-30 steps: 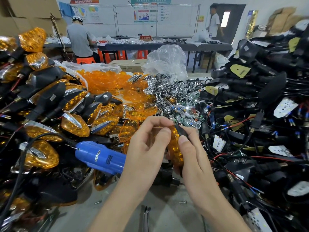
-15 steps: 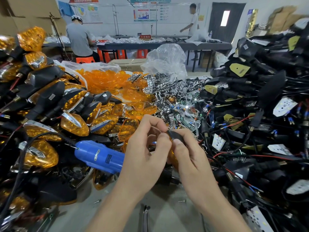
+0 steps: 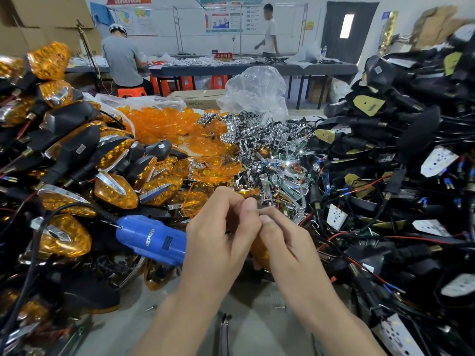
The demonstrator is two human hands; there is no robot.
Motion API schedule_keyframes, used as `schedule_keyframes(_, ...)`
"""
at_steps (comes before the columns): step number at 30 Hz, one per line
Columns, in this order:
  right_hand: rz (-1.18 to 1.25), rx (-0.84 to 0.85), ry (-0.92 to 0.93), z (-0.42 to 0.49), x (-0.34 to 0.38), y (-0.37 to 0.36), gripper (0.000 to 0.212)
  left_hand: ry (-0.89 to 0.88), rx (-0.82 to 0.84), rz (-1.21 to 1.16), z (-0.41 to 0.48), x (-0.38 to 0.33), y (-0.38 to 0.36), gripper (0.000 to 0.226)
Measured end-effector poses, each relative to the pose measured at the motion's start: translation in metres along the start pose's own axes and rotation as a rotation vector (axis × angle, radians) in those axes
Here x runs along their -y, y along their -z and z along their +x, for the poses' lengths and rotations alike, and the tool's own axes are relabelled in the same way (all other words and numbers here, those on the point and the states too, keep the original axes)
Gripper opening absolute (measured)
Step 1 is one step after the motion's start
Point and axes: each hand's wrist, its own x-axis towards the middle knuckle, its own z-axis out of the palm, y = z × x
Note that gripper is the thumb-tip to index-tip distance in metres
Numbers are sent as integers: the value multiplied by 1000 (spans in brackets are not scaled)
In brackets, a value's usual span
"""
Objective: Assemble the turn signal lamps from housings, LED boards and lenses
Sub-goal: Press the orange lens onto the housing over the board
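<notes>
My left hand and my right hand meet at the middle of the bench, fingers curled round one turn signal lamp. Only a strip of its amber lens shows between the palms; the rest is hidden. Finished lamps with amber lenses and black housings are heaped on the left. Loose amber lenses lie behind them. Chrome reflectors are piled in the middle. Black housings with white LED boards and wires fill the right side.
A blue electric screwdriver lies just left of my left hand, its cord running left. A clear plastic bag stands behind the chrome pile. Small screws lie on the grey bench. Two people work at tables in the background.
Both hands have closed tighter together around the lamp, hiding most of its amber lens and the black part. A person in the background has walked left.
</notes>
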Motion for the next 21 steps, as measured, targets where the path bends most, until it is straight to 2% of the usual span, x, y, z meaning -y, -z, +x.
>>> schedule_keyframes(3, -50, -21, 20, -1, 0, 1, 38, 27, -2, -20, -2, -1, -2, 26)
schedule_keyframes(6, -141, -88, 77, -2, -1, 4, 31, 48, 16, -36, -3, -2, -3, 19)
schedule_keyframes(9, -201, -142, 122, -3, -3, 8, 30, 85, 149, -98, -3, -1, -4, 39)
schedule_keyframes(12, -182, -153, 98, -2, -3, 12, 43, 169, 274, -229, -2, -2, -4, 52)
schedule_keyframes(18, 71, -103, 5, 4, 2, 16, 71, 331, 426, -520, 2, -18, -4, 50)
schedule_keyframes(21, 103, -113, -26, 5, 1, 20, 83, 335, 402, -472, -1, -25, -8, 42)
